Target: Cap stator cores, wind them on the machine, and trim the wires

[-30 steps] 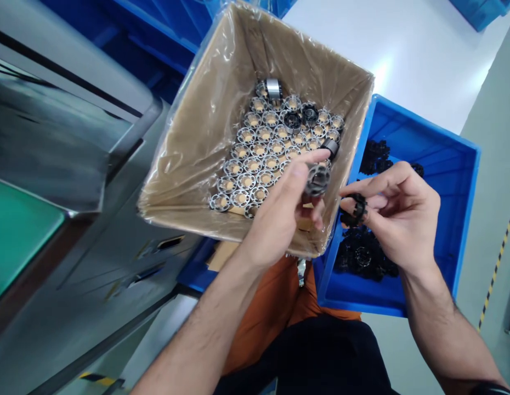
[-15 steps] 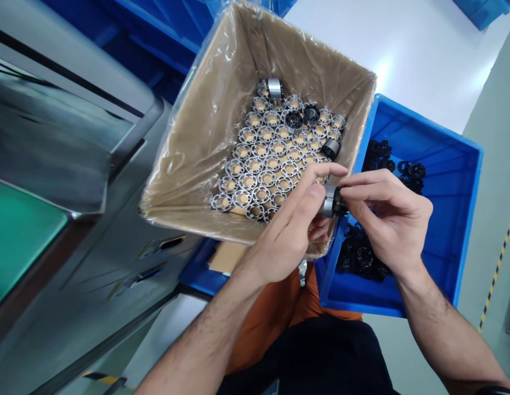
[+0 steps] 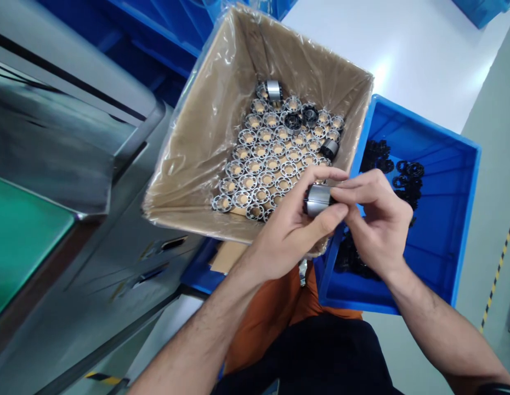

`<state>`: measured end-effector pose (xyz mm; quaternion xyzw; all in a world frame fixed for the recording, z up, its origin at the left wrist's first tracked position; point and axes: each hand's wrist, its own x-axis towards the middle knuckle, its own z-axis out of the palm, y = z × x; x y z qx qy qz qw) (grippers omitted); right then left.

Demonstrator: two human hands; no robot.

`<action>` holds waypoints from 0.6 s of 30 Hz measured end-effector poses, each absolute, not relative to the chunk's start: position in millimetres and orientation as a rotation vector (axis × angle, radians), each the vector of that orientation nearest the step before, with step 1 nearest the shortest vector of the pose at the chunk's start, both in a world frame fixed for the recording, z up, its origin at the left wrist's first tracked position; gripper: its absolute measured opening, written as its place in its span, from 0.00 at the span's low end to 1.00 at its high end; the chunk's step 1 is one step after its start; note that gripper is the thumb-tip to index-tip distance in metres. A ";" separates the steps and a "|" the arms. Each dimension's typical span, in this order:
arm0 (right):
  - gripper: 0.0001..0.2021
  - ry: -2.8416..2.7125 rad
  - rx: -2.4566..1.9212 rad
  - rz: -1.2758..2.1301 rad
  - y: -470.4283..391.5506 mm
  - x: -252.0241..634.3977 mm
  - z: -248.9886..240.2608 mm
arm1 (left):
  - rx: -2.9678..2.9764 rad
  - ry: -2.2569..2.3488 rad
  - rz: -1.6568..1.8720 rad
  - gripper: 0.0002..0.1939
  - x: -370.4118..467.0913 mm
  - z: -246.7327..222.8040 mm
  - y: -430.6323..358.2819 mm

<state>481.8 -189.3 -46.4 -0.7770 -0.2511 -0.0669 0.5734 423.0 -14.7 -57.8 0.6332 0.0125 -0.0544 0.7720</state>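
Half a second on, the right hand [image 3: 378, 219] has shifted inward and the left thumb has swung across beneath the metal cylinder [image 3: 319, 198], whose black edge toward the left palm now shows. Left fingers curl around the cylinder, index finger stretched over the top; right fingers are bunched narrow against its other end. That left hand [image 3: 285, 236] comes in with its forearm slanting up from below, while the right wrist bends inward to meet it.

Both work above the gap where the lined carton [image 3: 205, 131] meets the blue bin [image 3: 440, 219]. From where I stand, the left hand blocks the carton's near corner and some of the metal cores [image 3: 253, 151] ranked inside, and the right hand covers part of the black pieces [image 3: 376, 156] heaped in the bin. Among the cores sit a few black-ended ones, one tipped on its side [image 3: 273, 91].

As for the held cylinder, its long axis runs sideways, hand to hand, nearly level across my view; its far end is behind the fingers, so I can't quite tell how it sits.
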 end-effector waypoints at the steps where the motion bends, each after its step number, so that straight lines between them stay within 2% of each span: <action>1: 0.07 -0.601 -1.833 -0.081 -197.5 493.7 -48.1 | 1.465 0.021 -0.071 0.23 429.1 -56.9 -11.2; 5: 0.15 -0.469 -2.152 0.065 -254.1 546.0 -55.2 | 2.002 0.081 0.008 0.23 469.2 -45.1 9.0; 8: 0.16 -0.490 -2.720 0.246 -294.9 559.0 -61.4 | 2.313 0.163 0.058 0.42 495.6 -36.7 24.9; 10: 0.23 -0.536 -2.902 0.392 -307.6 554.1 -70.6 | 2.401 0.155 0.097 0.50 501.2 -40.7 33.9; 11: 0.27 -0.555 -2.915 0.437 -309.0 550.4 -77.2 | 2.424 0.130 0.088 0.48 500.1 -46.4 38.1; 14: 0.36 -0.613 -2.885 0.506 -300.7 546.5 -101.0 | 2.536 0.002 -0.163 0.28 487.5 -71.5 51.1; 16: 0.34 -0.627 -2.874 0.531 -293.4 552.2 -114.7 | 2.613 -0.070 -0.442 0.18 478.1 -84.7 58.1; 18: 0.26 -0.625 -2.870 0.550 -290.3 560.4 -122.7 | 2.677 -0.141 -0.696 0.13 473.0 -88.8 61.1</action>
